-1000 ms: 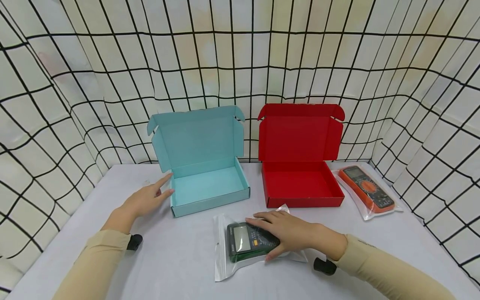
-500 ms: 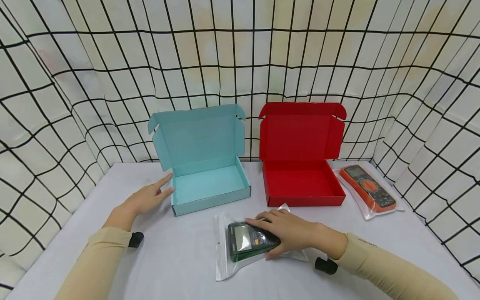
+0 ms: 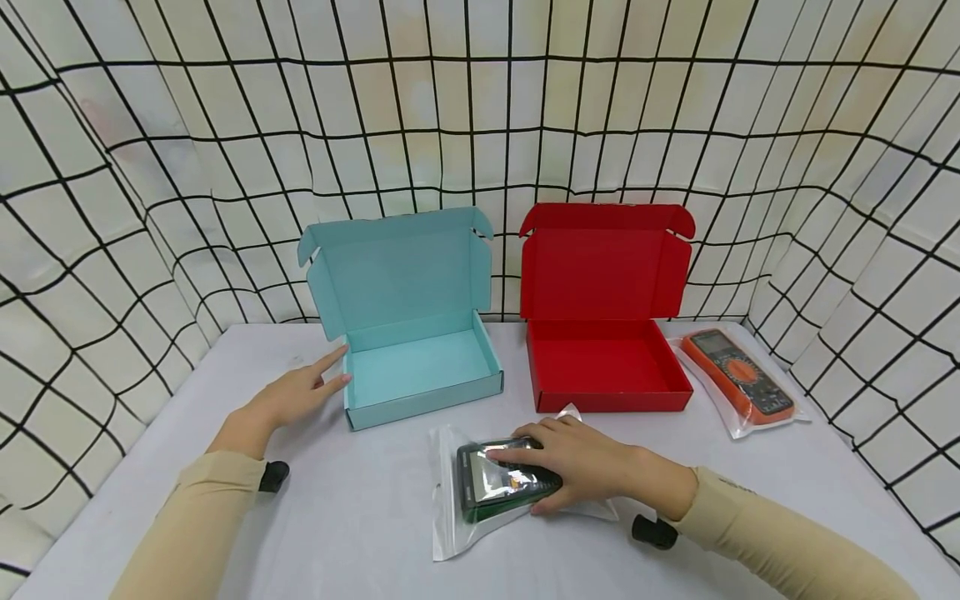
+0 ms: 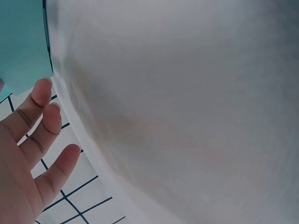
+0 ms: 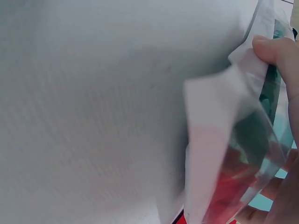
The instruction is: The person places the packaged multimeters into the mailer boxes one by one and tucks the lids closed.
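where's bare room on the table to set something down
Bare: the white table between the left sleeve and the dark multimeter, in front of the teal box. Crowded: around the right hand, the red box and the orange multimeter.

A clear-bagged black-and-green multimeter (image 3: 491, 483) lies face-up in front of the open pale-blue box (image 3: 427, 402).
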The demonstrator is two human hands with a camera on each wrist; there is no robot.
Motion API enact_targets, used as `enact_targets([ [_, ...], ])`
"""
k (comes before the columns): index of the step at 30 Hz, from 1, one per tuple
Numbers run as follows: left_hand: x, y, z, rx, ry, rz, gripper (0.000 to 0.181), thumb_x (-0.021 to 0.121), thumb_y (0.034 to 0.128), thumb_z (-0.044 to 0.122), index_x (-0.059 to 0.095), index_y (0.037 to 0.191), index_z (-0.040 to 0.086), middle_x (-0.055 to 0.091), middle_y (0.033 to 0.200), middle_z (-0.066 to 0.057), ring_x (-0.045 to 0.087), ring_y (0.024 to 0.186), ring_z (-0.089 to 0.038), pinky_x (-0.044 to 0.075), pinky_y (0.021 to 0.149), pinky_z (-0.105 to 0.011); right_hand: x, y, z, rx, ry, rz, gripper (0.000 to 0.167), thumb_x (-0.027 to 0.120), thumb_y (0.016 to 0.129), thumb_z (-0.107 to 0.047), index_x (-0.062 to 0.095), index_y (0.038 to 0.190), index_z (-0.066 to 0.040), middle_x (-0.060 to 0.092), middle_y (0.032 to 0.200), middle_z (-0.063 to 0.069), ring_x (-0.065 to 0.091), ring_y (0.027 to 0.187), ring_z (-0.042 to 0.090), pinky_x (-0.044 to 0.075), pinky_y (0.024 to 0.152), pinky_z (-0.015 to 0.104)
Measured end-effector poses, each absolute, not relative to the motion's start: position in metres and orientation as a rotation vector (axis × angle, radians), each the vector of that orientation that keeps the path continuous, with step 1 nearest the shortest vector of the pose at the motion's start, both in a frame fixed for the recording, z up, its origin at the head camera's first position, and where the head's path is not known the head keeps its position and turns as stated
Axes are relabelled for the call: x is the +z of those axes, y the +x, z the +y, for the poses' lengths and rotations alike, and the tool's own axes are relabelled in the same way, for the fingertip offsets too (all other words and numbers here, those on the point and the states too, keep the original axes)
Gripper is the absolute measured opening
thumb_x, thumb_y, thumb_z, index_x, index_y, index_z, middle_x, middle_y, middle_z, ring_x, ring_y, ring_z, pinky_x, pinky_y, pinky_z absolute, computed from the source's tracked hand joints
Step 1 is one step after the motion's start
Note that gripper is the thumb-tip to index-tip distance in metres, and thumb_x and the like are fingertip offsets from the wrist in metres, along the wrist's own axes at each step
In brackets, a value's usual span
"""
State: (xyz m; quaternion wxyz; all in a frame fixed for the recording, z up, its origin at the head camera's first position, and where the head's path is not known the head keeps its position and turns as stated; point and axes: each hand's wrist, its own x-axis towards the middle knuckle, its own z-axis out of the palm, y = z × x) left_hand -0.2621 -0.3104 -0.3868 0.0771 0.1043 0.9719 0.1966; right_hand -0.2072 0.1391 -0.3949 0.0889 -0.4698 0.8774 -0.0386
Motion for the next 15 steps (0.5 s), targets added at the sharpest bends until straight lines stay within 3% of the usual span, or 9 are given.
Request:
enact_targets([
  [15, -0.386, -0.261, -0.310, 0.575, 0.297, 2.913, 0.077, 0.041, 0.1062, 0.058, 0.021, 0.164, 0.011, 0.062, 0.105, -0.017, 0.058, 0.097, -0.031, 0.047, 0.081, -0.053, -0.381, -0.210, 0.140, -0.135, -1.479, 2.650, 0.089, 0.079, 0.086, -0.051, 0.031, 0.160, -0.043, 0.051, 0.147, 0.003, 0.050, 0.125, 0.019, 0.044, 0.103, 0.048],
])
